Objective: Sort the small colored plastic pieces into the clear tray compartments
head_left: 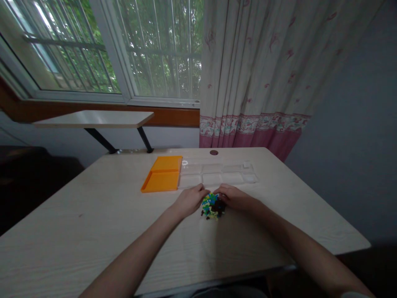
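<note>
A heap of tiny coloured pieces, blue, green, yellow and dark brown, lies on the table. At its left side is my left hand, the fingers drawn together and the tips reaching the heap. My right hand bends in from the other side, its curled fingers at the brown pieces. Whatever either hand may pinch is too small to make out. Just beyond the hands lies a clear compartment tray. An orange two-part flat tray adjoins its left end.
The pale wooden table has its far edge below a window and a floral curtain. A raised shelf on black supports stands at the back left. A round brown disc sits near the far edge.
</note>
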A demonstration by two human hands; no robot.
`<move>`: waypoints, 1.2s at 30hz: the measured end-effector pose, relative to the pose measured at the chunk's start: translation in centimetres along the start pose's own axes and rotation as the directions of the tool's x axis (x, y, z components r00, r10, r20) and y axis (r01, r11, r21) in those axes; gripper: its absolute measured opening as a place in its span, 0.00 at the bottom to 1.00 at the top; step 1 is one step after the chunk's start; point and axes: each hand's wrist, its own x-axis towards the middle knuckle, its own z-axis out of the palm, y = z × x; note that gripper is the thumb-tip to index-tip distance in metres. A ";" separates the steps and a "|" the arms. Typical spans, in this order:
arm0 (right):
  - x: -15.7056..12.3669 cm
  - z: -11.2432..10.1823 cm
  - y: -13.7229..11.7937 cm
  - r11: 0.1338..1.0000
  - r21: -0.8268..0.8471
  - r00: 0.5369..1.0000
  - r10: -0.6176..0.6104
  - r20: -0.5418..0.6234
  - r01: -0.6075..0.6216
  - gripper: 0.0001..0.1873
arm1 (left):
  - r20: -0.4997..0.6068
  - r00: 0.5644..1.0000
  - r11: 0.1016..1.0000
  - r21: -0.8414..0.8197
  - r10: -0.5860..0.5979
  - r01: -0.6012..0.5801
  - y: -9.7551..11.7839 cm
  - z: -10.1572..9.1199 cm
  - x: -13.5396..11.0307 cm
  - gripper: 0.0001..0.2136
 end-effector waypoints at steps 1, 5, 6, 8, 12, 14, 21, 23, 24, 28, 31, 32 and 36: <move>0.0 0.2 -0.3 1.000 0.000 1.000 -0.004 -0.007 0.004 0.16 | 0.004 1.000 1.000 -0.003 -0.003 0.003 -0.1 -0.1 -0.1 0.14; 0.2 1.0 -1.0 1.000 -0.009 0.999 -0.023 -0.046 0.023 0.15 | 0.011 1.000 1.000 -0.018 -0.011 0.011 -0.3 -0.5 -0.6 0.12; 0.2 1.2 -1.0 0.999 -0.011 0.998 -0.033 -0.058 0.033 0.15 | 0.009 1.000 1.000 -0.021 -0.010 0.010 -0.4 -0.6 -0.7 0.12; 0.3 1.6 -1.0 0.999 -0.010 0.996 -0.053 -0.078 0.052 0.14 | 0.004 1.000 1.000 -0.023 -0.012 0.012 -0.4 -0.6 -0.9 0.12; 0.4 0.9 -1.0 0.999 0.022 0.995 -0.024 -0.099 0.026 0.14 | 0.000 1.000 0.999 -0.031 -0.010 0.010 -0.6 -0.6 -1.3 0.11; 0.2 -0.3 -1.0 0.999 0.038 0.998 0.033 -0.052 -0.031 0.13 | -0.003 1.000 0.999 -0.039 -0.006 0.006 -0.6 -0.5 -1.4 0.11; -0.9 -3.3 0.8 0.991 0.069 0.977 0.097 0.190 -0.112 0.13 | -0.010 1.000 0.997 -0.078 -0.003 0.003 -0.8 -0.5 -1.5 0.12; -0.8 -2.7 1.0 0.994 0.041 0.986 0.096 0.137 -0.102 0.15 | -0.007 1.000 0.996 -0.090 -0.004 0.004 -0.8 -0.5 -1.5 0.13; -0.6 -2.2 0.9 0.995 0.025 0.990 0.098 0.106 -0.101 0.16 | -0.008 1.000 0.996 -0.093 -0.007 0.006 -0.7 -0.5 -1.5 0.13; 0.0 -0.2 0.1 0.996 -0.029 0.996 0.091 0.025 -0.090 0.15 | -0.002 1.000 0.995 -0.094 -0.015 0.015 -0.6 -0.6 -1.5 0.12; 0.2 0.4 -0.6 0.994 -0.039 0.995 0.100 0.015 -0.099 0.14 | 0.007 1.000 0.995 -0.093 -0.017 0.018 -0.5 -0.6 -1.4 0.12; 0.2 0.4 -0.7 0.995 -0.034 0.995 0.094 0.015 -0.094 0.14 | 0.007 1.000 0.995 -0.094 -0.016 0.017 -0.5 -0.6 -1.4 0.12; -0.1 -1.0 -0.5 0.996 0.047 0.997 0.074 0.024 -0.075 0.13 | 0.000 1.000 0.995 -0.100 -0.001 0.001 -0.5 -0.6 -1.5 0.12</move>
